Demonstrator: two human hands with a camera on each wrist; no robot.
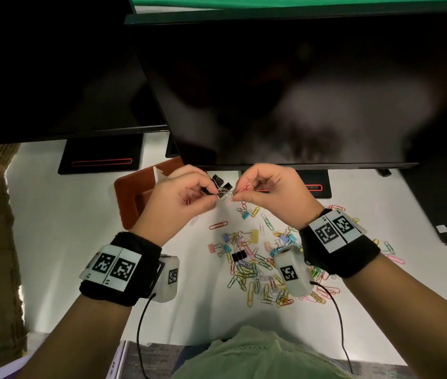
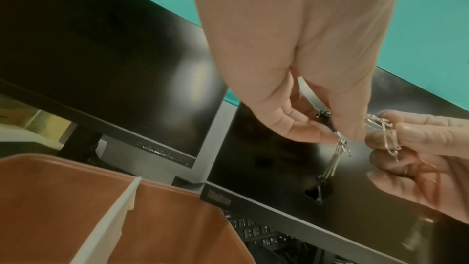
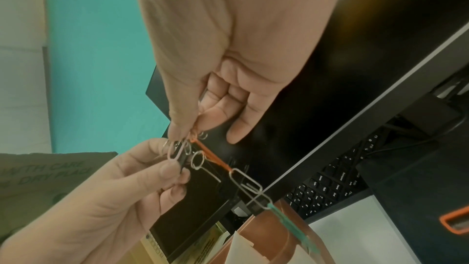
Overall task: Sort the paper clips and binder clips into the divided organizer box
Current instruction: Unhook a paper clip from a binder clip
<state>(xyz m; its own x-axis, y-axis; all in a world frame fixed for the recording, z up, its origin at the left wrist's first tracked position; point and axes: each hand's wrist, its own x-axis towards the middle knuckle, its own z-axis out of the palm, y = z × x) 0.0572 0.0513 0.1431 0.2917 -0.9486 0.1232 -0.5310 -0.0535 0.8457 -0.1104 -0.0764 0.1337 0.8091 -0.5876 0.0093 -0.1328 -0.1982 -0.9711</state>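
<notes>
A white desk (image 1: 61, 214) carries two dark monitors (image 1: 299, 91) across twelve o'clock. At about eleven o'clock from the hands sits the brown divided organizer box (image 1: 128, 192) with its white partition (image 2: 109, 222). Below the hands, from five to six o'clock, a loose heap of coloured wire paper clips and small pastel binder clips (image 1: 255, 263) covers the desk.

Both hands are raised above the desk, near the box. The left hand (image 1: 178, 198) pinches small black binder clips (image 1: 221, 184) by their wire handles; another dangles below (image 2: 320, 190). The right hand (image 1: 269, 192) pinches a chain of snagged paper clips (image 3: 245, 180), its other fingers curled.

These pieces look light, springy and slippery, and they hook together easily. Holding the binder clip's stiff black body and drawing the wire loops free should work best.
</notes>
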